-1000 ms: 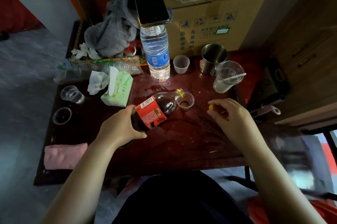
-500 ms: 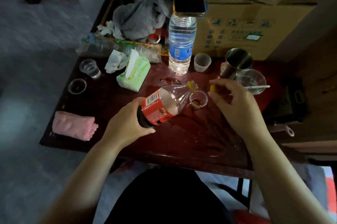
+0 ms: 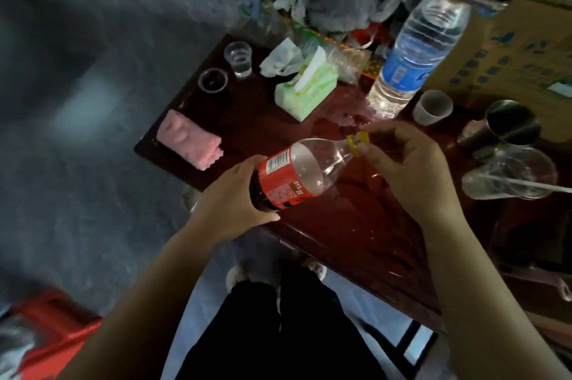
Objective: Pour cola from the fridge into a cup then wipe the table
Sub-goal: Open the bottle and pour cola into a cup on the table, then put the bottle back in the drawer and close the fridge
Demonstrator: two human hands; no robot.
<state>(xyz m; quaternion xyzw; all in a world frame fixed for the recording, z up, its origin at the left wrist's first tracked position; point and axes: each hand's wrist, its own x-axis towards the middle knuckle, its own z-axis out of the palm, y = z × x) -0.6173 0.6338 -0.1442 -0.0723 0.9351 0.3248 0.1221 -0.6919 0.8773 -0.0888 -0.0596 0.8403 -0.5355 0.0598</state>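
The cola bottle point(image 3: 297, 175) has a red label and lies tilted above the dark red table point(image 3: 340, 225), neck pointing right; little cola is left, pooled at its base. My left hand point(image 3: 229, 197) grips the bottle near the bottom. My right hand point(image 3: 408, 169) pinches the yellow cap point(image 3: 359, 139) at the bottle's mouth. The small cup that took the cola is hidden, likely behind my right hand. A folded pink cloth point(image 3: 190, 144) lies at the table's left edge. Wet patches shine on the tabletop near the water bottle point(image 3: 414, 54).
A green tissue pack point(image 3: 306, 88), two small clear cups point(image 3: 238, 57), a white cup point(image 3: 431, 107), a metal cup point(image 3: 507, 126) and a clear cup with a straw point(image 3: 510, 178) crowd the table. A cardboard box point(image 3: 510, 48) stands behind. A red stool point(image 3: 52, 327) is on the floor.
The bottle's neck has come away from the small cup and levelled out. My right hand has brought the yellow cap to the bottle's mouth. The view has swung left and down.
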